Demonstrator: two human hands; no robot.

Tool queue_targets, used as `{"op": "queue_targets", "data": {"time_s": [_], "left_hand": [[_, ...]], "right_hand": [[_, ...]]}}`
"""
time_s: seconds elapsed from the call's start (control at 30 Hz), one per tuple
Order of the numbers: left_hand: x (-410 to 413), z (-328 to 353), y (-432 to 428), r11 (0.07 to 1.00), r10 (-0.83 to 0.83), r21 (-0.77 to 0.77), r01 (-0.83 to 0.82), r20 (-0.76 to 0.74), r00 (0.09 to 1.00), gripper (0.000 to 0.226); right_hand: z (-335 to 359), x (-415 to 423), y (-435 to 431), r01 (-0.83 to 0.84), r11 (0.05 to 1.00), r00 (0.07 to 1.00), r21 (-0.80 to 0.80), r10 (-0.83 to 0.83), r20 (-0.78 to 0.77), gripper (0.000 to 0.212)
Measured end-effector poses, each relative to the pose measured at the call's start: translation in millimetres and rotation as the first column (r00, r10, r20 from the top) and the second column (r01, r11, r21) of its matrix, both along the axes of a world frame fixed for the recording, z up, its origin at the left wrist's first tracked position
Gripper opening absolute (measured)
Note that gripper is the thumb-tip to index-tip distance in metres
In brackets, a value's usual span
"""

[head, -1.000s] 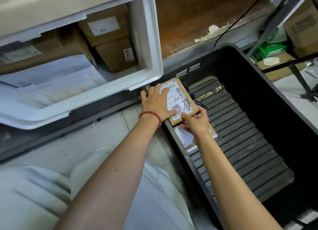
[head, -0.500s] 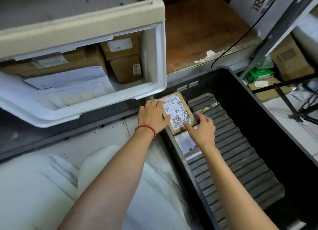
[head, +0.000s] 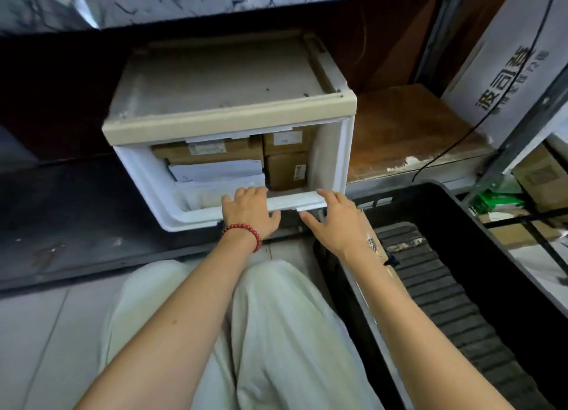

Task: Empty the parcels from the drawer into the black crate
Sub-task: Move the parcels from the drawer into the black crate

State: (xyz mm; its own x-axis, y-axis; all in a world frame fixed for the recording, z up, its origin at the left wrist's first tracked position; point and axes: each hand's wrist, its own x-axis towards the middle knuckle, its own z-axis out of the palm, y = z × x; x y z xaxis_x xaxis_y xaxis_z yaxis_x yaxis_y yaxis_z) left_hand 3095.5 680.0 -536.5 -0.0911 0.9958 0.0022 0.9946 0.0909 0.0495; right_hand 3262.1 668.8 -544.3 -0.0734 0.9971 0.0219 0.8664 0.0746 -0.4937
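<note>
The white drawer (head: 190, 217) stands pulled out of its beige casing (head: 227, 118). Inside are brown cardboard parcels (head: 209, 153) (head: 285, 171) and white mailers (head: 216, 171). My left hand (head: 249, 214), with a red bead bracelet, reaches over the drawer's front rim, fingertips at a white mailer. My right hand (head: 335, 223) is spread at the rim's right corner and holds nothing. The black crate (head: 498, 286) sits to the right on the floor. A brown parcel (head: 381, 251) lies in it, mostly hidden by my right forearm.
A worn wooden shelf (head: 408, 136) is right of the drawer, with a black cable (head: 455, 147) across it. A white printed carton (head: 507, 71), a metal rack post (head: 522, 139) and cardboard boxes (head: 541, 176) stand at the far right. My knees in light trousers (head: 276, 333) are below.
Both hands let go of the labelled brown parcel in the crate and moved up and left to the drawer's front rim. The view tilted up toward the drawer.
</note>
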Motion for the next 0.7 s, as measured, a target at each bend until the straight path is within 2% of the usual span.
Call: {"op": "queue_targets", "data": {"time_s": [0.27, 0.4, 0.47, 0.57, 0.7], "left_hand": [[-87, 35, -20, 0.985, 0.166, 0.034, -0.169, 0.072, 0.983, 0.056], [-117, 18, -31, 0.974, 0.218, -0.077, -0.214, 0.056, 0.974, 0.057], [-130, 9, -30, 0.963, 0.237, -0.145, -0.226, 0.061, 0.970, 0.058], [-138, 5, -18, 0.966, 0.246, -0.113, -0.232, 0.136, 0.960, 0.059], [-138, -8, 3, 0.976, 0.210, -0.102, -0.191, 0.222, 0.952, 0.061]], "right_hand": [[44, -86, 18, -0.205, 0.978, 0.978, 0.042, 0.203, 0.036, 0.056], [30, -104, 22, -0.265, 0.964, 0.963, -0.022, 0.266, 0.052, 0.058], [12, -97, 25, -0.249, 0.964, 0.963, -0.095, 0.257, 0.081, 0.057], [-3, -85, 38, -0.184, 0.968, 0.977, -0.171, 0.199, 0.074, 0.056], [-11, -78, 60, -0.196, 0.974, 0.980, -0.110, 0.198, 0.010, 0.054]]}}
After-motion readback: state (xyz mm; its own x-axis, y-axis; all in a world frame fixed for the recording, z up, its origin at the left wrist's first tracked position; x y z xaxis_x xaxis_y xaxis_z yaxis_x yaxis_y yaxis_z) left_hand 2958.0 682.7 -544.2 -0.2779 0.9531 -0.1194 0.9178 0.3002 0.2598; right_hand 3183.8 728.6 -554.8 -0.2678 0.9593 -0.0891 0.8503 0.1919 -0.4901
